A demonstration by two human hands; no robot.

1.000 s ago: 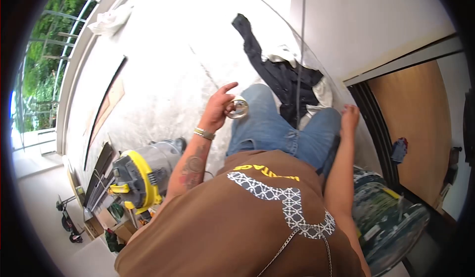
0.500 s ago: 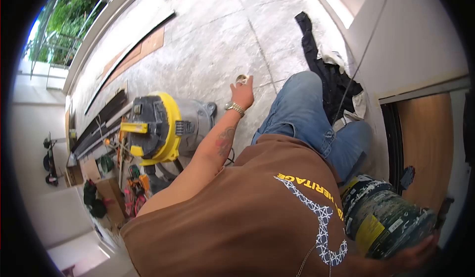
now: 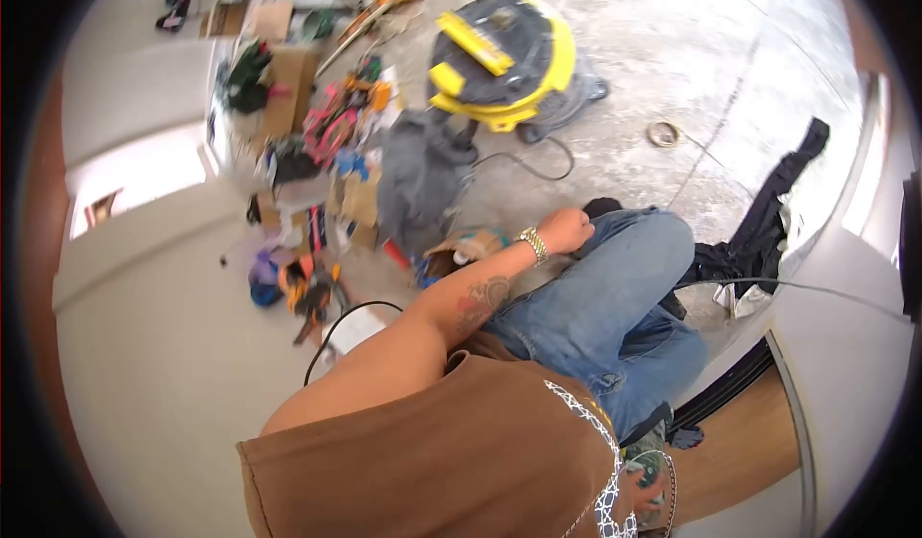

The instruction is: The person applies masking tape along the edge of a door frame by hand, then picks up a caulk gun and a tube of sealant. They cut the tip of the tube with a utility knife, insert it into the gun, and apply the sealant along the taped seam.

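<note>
My left hand (image 3: pixel 567 231), with a metal watch on its wrist, is closed in a fist beside my bent knee (image 3: pixel 643 250); I see nothing in it. On the concrete floor beyond the knee lies a roll of tape (image 3: pixel 663 134), apart from the hand. My right hand (image 3: pixel 649 492) is low at the right, partly covered by my shirt and neck chain. Its fingers lie against a green, paint-spotted bucket (image 3: pixel 653 440), most of which is hidden behind my body.
A yellow and black shop vacuum (image 3: pixel 509 58) stands ahead, its cable (image 3: pixel 552 168) on the floor. Bags, cardboard and tools (image 3: pixel 336 134) lie heaped along the left. A black garment (image 3: pixel 768 202) lies at the right, near a wooden door panel (image 3: pixel 744 452).
My left hand has let go of the tape roll and drawn back to my knee. The view has swung left, bringing more of the clutter into sight.
</note>
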